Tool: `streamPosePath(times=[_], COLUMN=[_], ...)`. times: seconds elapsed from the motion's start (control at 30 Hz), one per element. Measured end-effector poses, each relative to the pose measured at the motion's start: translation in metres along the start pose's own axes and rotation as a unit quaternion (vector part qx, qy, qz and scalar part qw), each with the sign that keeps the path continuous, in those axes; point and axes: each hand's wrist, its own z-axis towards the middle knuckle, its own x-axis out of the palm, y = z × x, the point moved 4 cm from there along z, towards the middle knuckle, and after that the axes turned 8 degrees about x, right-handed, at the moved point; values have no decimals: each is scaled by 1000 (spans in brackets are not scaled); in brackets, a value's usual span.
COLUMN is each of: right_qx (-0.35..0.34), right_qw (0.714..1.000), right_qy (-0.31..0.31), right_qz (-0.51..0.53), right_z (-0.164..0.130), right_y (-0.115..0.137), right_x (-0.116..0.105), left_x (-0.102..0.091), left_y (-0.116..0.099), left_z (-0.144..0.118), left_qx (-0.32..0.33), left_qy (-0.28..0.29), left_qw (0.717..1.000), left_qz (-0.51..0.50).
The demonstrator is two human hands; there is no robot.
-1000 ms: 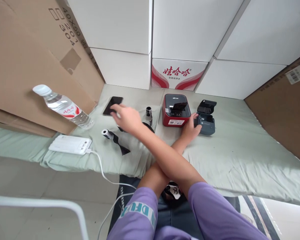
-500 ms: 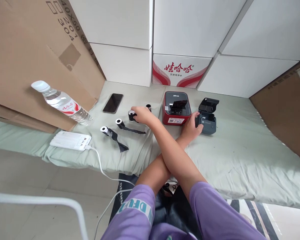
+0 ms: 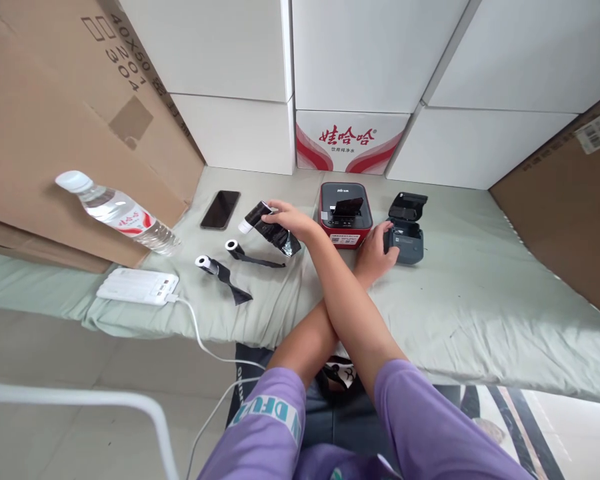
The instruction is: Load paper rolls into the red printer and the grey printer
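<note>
My forearms cross, the right one on top. My right hand (image 3: pixel 289 219), on the left side, is closed on a roll of black ribbon (image 3: pixel 270 228) with a white core; its loose end hangs down to a shiny silver strip. Two similar rolls lie beside it: one ribbon roll (image 3: pixel 233 249) and another (image 3: pixel 205 264), both with black tails unrolled on the cloth. My left hand (image 3: pixel 377 255), over on the right, grips the left side of a small dark grey label printer (image 3: pixel 410 248), thumb at its front. The printer's lid (image 3: pixel 409 205) stands up, open.
A red and black device (image 3: pixel 346 217) stands behind my hands. To the left are a phone (image 3: pixel 221 209), a water bottle (image 3: pixel 130 217) and a white power bank (image 3: pixel 137 287) with a cable. White boxes (image 3: pixel 353 53) line the back; cardboard (image 3: pixel 55 100) leans at the left.
My right hand has lifted the black ribbon roll off the cloth and tilted it, so its tail now shows below. My left hand stays at the printer. The view has shifted slightly.
</note>
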Motion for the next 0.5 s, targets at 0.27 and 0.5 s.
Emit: streamPosePath(times=[0.27, 0.5], right_qx=[44, 50], right_qw=[943, 922], right_qy=[150, 164], right_qz=[293, 347], right_z=[-6, -1], right_y=[10, 6], right_x=[2, -3], left_x=[0, -1], left_y=[-2, -7], left_z=[-1, -3], left_qx=[7, 23], left_qy=[1, 13], left_qw=[1000, 998], left_qz=[27, 50])
